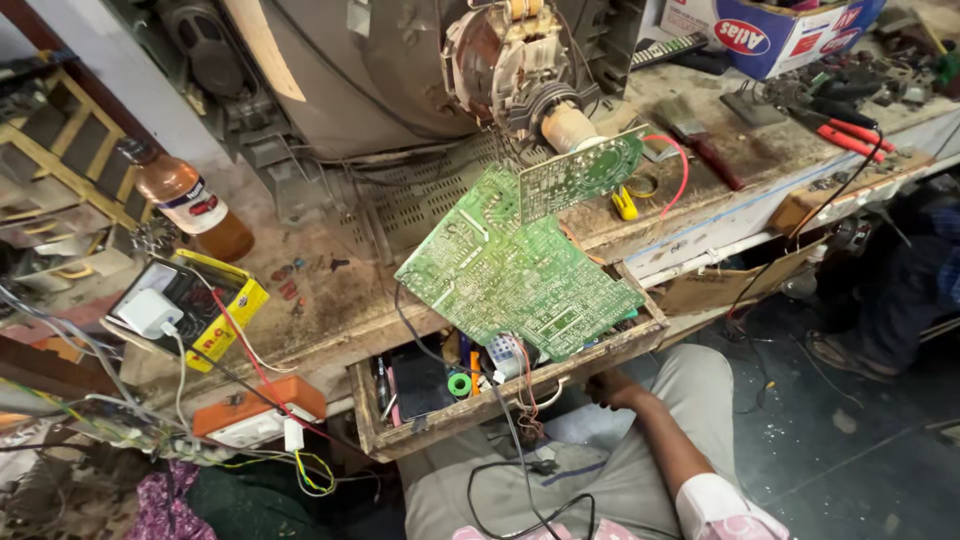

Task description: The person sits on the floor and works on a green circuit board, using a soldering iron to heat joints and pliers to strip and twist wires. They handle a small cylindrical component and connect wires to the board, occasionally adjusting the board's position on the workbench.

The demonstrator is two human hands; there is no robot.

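A person sits at a cluttered wooden desk [330,300], seen from above. Only the right hand [603,390] shows: it reaches up under the front edge of an open wooden drawer [500,395], with the forearm running down to a rolled pale sleeve. The fingers are tucked against the underside of the drawer, so whether they are spread or closed cannot be told. The left hand is out of sight.

Just above the hand, a large green circuit board [515,275] lies tilted across the drawer and the desk edge. Its solder side faces up (a dense pattern of pale tracks and tiny silver dots), and its outline is irregular, with a stepped corner. A smaller green board [580,172] stands further up from the hand, fixed to the neck of a grey picture tube [400,70] inside an opened television. A red wire [680,165] loops beside it.

Inside the drawer, near the hand, lie a small green roll of tape [459,384], a black flat case [420,380] and tangled wires. Far to the left of the hand sit a yellow-cased meter [200,305] with a white charger [148,312] on it, an orange and white box [258,412], and a brown glass bottle [190,200]. Up and to the right rest red-handled pliers [845,130] and a blue and white cardboard box [770,30].
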